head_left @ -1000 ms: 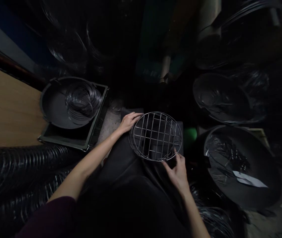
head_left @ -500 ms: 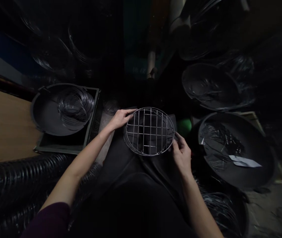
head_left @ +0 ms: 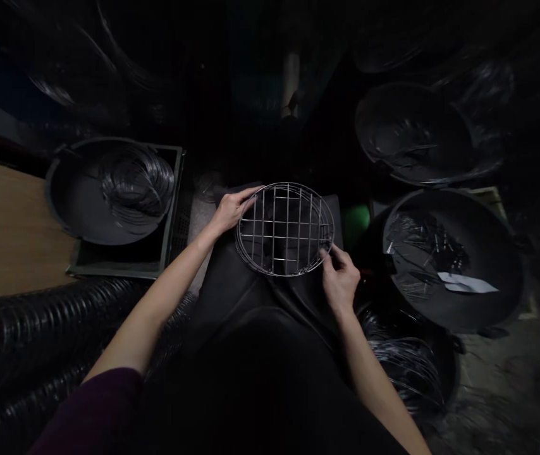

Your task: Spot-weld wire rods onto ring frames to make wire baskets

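A round wire rack (head_left: 288,237) with a crossed grid of metal bars lies level above my dark-clothed lap. Its edge shows several rings of wire, one close over another. My left hand (head_left: 232,210) grips the rim at the upper left, fingers stretched along the edge and thumb against the side. At the lower right, my right hand (head_left: 340,275) pinches the rim between thumb and fingers. Some of the right fingers are hidden beneath the rack.
On the left, a dark basin (head_left: 80,215) with coiled wire (head_left: 137,183) rests on a green crate (head_left: 172,208). Stacked wire rings (head_left: 52,328) lie lower left. Right, a large basin (head_left: 488,253) holds short metal pieces and a white slip (head_left: 469,283); another basin (head_left: 412,133) stands behind.
The view has tilted down slightly, so the rack and basins sit differently in the picture. My right thumb has moved onto the rack's rim; both hands stay at its edge.
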`<action>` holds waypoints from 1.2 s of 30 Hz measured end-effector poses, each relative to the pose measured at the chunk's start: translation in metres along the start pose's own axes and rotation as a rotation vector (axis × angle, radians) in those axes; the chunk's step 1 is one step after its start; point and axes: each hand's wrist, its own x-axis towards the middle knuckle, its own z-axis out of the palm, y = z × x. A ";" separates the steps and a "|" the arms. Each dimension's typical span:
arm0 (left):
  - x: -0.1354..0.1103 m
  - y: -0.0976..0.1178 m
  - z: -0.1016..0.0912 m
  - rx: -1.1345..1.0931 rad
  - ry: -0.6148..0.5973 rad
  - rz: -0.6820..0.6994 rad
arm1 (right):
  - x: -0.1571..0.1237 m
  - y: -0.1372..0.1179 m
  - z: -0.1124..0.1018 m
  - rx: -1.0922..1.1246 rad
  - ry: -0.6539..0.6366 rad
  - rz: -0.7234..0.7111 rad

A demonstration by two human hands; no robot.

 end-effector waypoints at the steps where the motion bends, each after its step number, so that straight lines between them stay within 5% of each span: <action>1: 0.000 0.000 0.000 -0.007 -0.003 -0.003 | -0.004 0.000 -0.001 -0.070 0.013 -0.045; 8: -0.002 -0.001 0.001 -0.025 0.006 0.024 | -0.041 -0.009 -0.011 -0.398 -0.243 -0.201; 15: 0.000 -0.003 0.003 -0.057 0.036 0.001 | -0.048 -0.010 0.024 -0.346 -0.105 0.017; 19: -0.003 0.013 -0.002 -0.022 0.061 -0.075 | -0.044 -0.009 0.009 -0.198 -0.153 -0.025; 21: 0.000 0.014 -0.006 0.009 0.113 -0.089 | -0.024 0.002 -0.016 -0.097 -0.195 -0.071; 24: 0.015 0.010 -0.015 -0.155 0.155 -0.176 | 0.030 0.041 -0.075 -0.184 -0.048 -0.007; 28: 0.045 0.025 -0.027 -0.317 -0.264 -0.409 | 0.118 0.115 -0.144 -0.527 0.102 0.232; 32: 0.069 0.057 -0.033 -0.023 -0.511 -0.604 | 0.176 0.170 -0.150 -0.625 0.010 0.303; 36: 0.071 0.088 -0.046 0.320 -0.423 -0.441 | 0.189 0.193 -0.143 -0.680 -0.102 0.293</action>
